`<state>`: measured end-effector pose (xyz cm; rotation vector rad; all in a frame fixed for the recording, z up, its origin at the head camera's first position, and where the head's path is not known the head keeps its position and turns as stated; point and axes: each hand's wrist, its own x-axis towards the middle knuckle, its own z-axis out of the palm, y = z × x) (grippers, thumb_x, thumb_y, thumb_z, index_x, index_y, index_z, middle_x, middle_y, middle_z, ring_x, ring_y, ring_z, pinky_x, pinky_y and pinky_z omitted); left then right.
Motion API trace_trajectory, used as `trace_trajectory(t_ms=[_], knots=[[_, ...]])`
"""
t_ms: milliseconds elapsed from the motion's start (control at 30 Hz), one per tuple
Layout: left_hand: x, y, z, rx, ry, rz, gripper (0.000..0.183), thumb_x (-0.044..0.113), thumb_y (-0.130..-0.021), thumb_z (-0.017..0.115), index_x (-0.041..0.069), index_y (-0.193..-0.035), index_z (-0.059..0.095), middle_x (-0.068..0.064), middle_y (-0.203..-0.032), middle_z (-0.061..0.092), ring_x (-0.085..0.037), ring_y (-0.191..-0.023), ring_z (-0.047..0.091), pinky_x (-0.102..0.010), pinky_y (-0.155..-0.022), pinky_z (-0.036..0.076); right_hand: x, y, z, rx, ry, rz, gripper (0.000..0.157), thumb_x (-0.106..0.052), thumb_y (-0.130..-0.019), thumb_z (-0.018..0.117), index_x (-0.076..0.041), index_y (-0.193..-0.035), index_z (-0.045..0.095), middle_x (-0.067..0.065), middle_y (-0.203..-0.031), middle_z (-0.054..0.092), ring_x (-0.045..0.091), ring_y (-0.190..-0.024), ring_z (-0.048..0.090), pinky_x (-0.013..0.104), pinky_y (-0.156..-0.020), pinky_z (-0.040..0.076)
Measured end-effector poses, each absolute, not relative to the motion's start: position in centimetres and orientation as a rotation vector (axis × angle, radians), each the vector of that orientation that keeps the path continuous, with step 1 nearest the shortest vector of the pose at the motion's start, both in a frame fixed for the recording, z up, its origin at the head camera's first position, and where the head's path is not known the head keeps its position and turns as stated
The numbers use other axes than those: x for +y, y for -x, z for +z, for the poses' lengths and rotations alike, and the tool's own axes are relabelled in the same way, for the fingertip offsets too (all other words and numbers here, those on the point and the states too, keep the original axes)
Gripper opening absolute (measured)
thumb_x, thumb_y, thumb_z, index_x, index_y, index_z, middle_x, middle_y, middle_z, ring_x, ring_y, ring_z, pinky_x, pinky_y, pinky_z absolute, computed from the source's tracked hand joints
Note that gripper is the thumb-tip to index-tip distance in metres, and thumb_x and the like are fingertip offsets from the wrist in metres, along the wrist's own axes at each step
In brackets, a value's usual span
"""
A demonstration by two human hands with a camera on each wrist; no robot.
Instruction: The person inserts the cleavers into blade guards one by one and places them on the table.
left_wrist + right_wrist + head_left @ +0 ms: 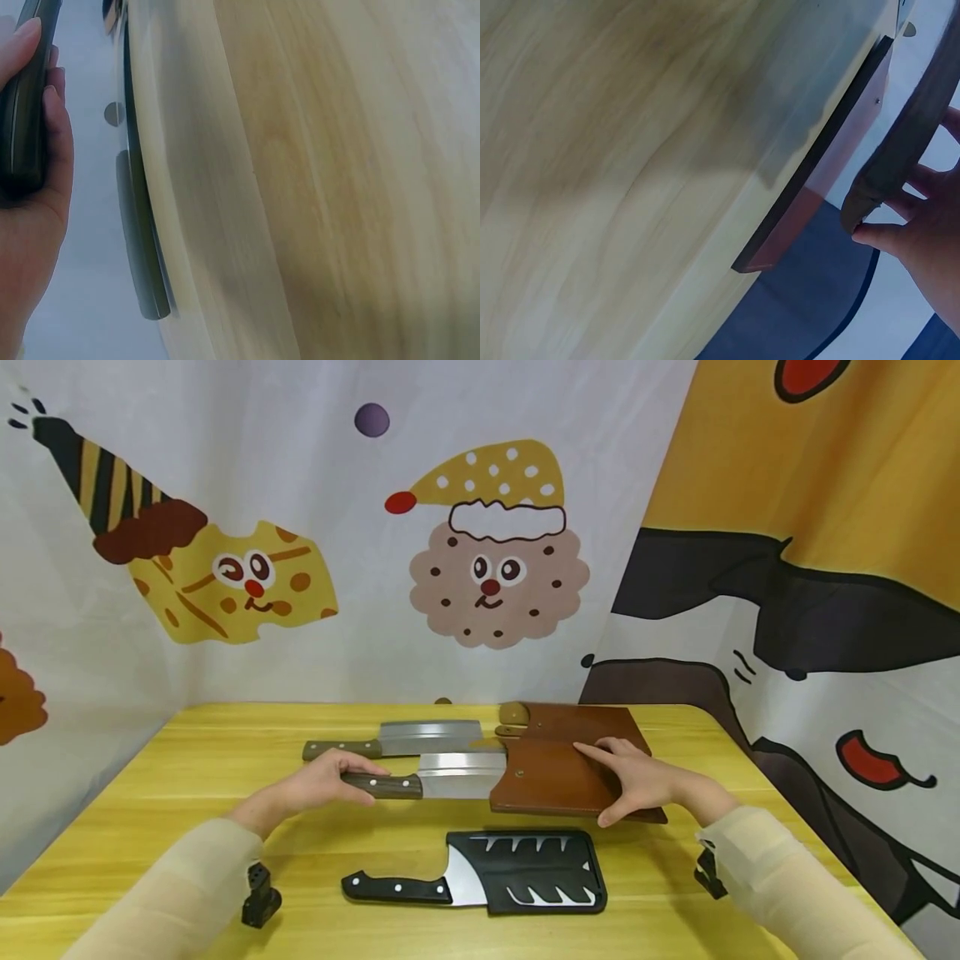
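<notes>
My left hand (318,778) grips the dark wooden handle of a cleaver (461,781). In the left wrist view the same handle (26,112) lies between thumb and fingers, raised off the table. The cleaver's blade points right, its far end hidden at the mouth of a brown leather sheath (558,777). How deep it sits inside cannot be seen. Around the sheath's right part, my right hand (647,779) has its thumb at the near edge and its fingers over the top. The right wrist view shows this sheath (904,142) edge-on, pinched above the table.
Behind lies a second cleaver (431,735) with a greenish handle, beside another brown leather sheath (585,722). Nearer me is a black-handled knife (397,889) with its blade in a black guard (543,872). A printed curtain (300,443) hangs behind the yellow wooden table (225,727).
</notes>
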<state>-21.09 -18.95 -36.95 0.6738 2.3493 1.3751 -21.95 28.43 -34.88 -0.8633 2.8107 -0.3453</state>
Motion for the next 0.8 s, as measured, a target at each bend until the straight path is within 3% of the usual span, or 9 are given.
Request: trace_trajectory(t_ms=[267, 433, 533, 667, 800], knots=[[-18.0, 21.2, -37.2, 2.311, -0.726, 1.402, 0.04, 0.006, -0.079, 0.072, -0.004, -0.117, 0.062, -0.011, -0.101, 0.069, -0.003, -0.073, 0.058, -0.024, -0.066, 0.05, 27.3, 22.1, -34.6, 2.786, 0.887, -0.342, 0.108, -0.051, -0.063, 0.08, -0.011, -0.148, 0.027, 0.028, -0.141, 0.031, 0.047, -0.128, 0.031, 0.066, -0.092, 0.035], [-17.3, 21.4, -37.3, 2.326, -0.726, 1.393, 0.04, 0.007, -0.079, 0.073, -0.003, -0.117, 0.063, -0.015, -0.103, 0.068, -0.004, -0.073, 0.058, -0.023, -0.065, 0.05, 26.9, 22.3, -34.5, 2.774, 0.882, -0.35, 0.107, -0.05, -0.064, 0.08, -0.011, -0.148, 0.027, 0.028, -0.142, 0.03, 0.047, -0.129, 0.03, 0.066, -0.093, 0.034], [-16.9, 21.5, -37.3, 2.344, -0.727, 1.377, 0.04, 0.009, -0.08, 0.073, -0.001, -0.117, 0.063, -0.018, -0.112, 0.066, -0.004, -0.084, 0.058, -0.022, -0.071, 0.049, 26.6, 22.5, -34.6, 2.776, 0.882, -0.347, 0.107, -0.05, -0.064, 0.08, -0.012, -0.148, 0.027, 0.026, -0.141, 0.031, 0.046, -0.128, 0.031, 0.065, -0.094, 0.035], [-16.4, 21.7, -37.4, 2.358, -0.743, 1.357, 0.039, 0.011, -0.081, 0.072, 0.001, -0.118, 0.064, -0.018, -0.121, 0.062, -0.013, -0.102, 0.057, -0.027, -0.082, 0.049, 26.2, 22.6, -34.7, 2.769, 0.887, -0.342, 0.107, -0.051, -0.064, 0.079, -0.013, -0.149, 0.026, 0.024, -0.14, 0.032, 0.044, -0.128, 0.031, 0.063, -0.094, 0.035], [-15.8, 21.7, -37.6, 2.373, -0.74, 1.353, 0.039, 0.011, -0.081, 0.072, 0.003, -0.118, 0.064, -0.017, -0.124, 0.06, -0.03, -0.114, 0.054, -0.038, -0.091, 0.048, 25.7, 22.7, -34.8, 2.762, 0.902, -0.343, 0.107, -0.052, -0.064, 0.078, -0.013, -0.149, 0.027, 0.023, -0.14, 0.032, 0.043, -0.127, 0.032, 0.063, -0.095, 0.035]])
